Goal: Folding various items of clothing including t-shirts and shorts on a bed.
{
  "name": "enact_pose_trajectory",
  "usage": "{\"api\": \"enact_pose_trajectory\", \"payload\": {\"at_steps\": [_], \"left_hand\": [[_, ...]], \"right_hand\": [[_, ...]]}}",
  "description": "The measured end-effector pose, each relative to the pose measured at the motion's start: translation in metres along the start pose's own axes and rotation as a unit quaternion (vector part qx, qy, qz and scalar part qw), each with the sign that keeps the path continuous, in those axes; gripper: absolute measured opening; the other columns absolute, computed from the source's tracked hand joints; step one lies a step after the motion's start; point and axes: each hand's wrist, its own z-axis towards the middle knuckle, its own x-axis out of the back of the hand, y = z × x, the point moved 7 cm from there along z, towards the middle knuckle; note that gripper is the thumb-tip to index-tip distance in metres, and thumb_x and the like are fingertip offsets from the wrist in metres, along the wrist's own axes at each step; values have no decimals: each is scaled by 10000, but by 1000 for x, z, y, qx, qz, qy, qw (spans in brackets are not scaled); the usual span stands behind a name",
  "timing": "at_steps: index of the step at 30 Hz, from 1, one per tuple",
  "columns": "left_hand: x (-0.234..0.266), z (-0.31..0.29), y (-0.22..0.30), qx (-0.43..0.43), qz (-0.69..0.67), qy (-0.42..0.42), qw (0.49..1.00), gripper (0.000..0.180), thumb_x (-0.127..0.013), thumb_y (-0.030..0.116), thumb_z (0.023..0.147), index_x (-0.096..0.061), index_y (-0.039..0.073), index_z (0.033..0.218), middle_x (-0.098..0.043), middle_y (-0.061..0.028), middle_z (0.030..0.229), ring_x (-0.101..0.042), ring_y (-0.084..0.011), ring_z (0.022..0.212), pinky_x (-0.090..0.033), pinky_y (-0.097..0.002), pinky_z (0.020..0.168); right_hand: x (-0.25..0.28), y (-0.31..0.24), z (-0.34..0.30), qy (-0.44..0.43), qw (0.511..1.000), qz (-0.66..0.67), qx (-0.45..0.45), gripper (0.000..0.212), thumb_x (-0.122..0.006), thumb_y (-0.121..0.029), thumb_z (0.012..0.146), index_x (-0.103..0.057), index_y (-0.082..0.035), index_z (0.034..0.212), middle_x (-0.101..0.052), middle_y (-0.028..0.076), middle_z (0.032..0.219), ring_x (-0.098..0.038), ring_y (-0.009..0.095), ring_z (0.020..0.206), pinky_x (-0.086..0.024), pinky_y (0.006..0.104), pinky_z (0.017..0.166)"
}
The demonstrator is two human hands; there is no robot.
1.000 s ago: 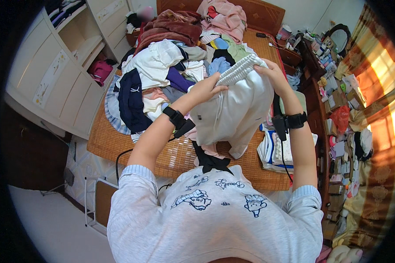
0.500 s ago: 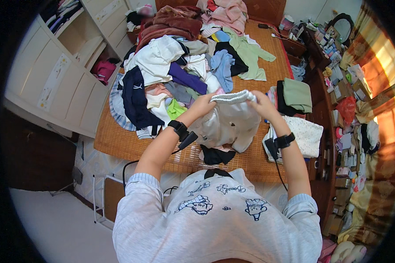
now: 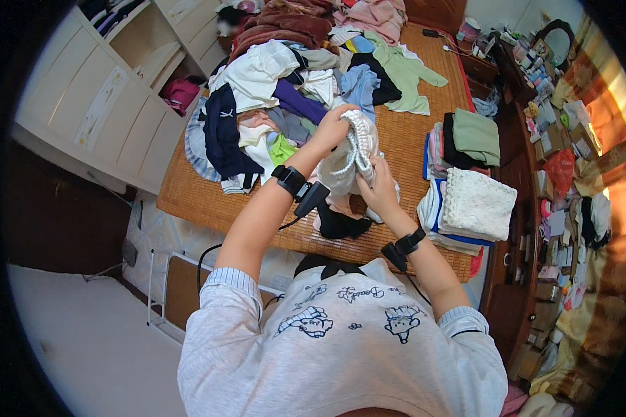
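A white garment with a gathered elastic waistband (image 3: 337,175) hangs between my hands over the near part of the bed. My left hand (image 3: 332,131) grips the far end of the waistband, its fingers closed round it. Lower and to the right, my right hand (image 3: 379,187) pinches the near side of the band. The waistband is turned on edge, so its opening shows as a narrow loop. Beneath the garment lie a black cloth (image 3: 341,224) and a bit of peach cloth, partly covered.
A heap of mixed clothes (image 3: 264,80) covers the bed's far left. Folded piles stand at the right, one topped by a green garment (image 3: 475,137), one by a white textured cloth (image 3: 480,201). The woven bed mat (image 3: 202,208) ends near my body. A folding chair (image 3: 181,285) stands lower left.
The waistband, stretched level before, has turned nearly lengthwise. My right hand has come down and left, nearer my body; my left has moved slightly farther away. The view has shifted a little.
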Motion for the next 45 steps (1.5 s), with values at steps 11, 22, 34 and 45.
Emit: {"api": "enact_pose_trajectory", "payload": {"at_steps": [11,22,34,45], "left_hand": [[-44,10,98,-145,-79,112,980,353,-420,36,767,-498,87,1108,-556,-31,903,-534,-104,758,-449,-226,628],[-30,-39,277,-172,291,90,937,320,-394,192,766,-591,-5,924,-606,-70,779,-567,-156,709,-449,-272,631],[-14,-14,346,-410,159,78,895,453,-640,276,783,-487,23,1126,-569,-31,927,-528,-117,771,-451,-264,713],[-71,-6,353,-297,25,2,955,336,-578,304,828,-566,45,1041,-590,-28,883,-551,-118,769,-455,-254,654]], "right_hand": [[78,-24,41,228,969,42,89,849,-763,-220,602,-256,-16,1252,-385,155,1202,-403,292,1112,-322,366,947],[203,-87,141,69,951,287,95,338,-662,-66,686,-562,-47,1008,-594,21,935,-538,132,893,-419,274,808],[270,-207,195,6,900,391,193,287,-521,-161,790,-535,-3,1029,-586,61,903,-563,154,788,-453,262,716],[302,-162,215,-25,945,327,-2,282,-470,-246,804,-577,-37,960,-599,85,874,-574,171,727,-458,274,667]]}}
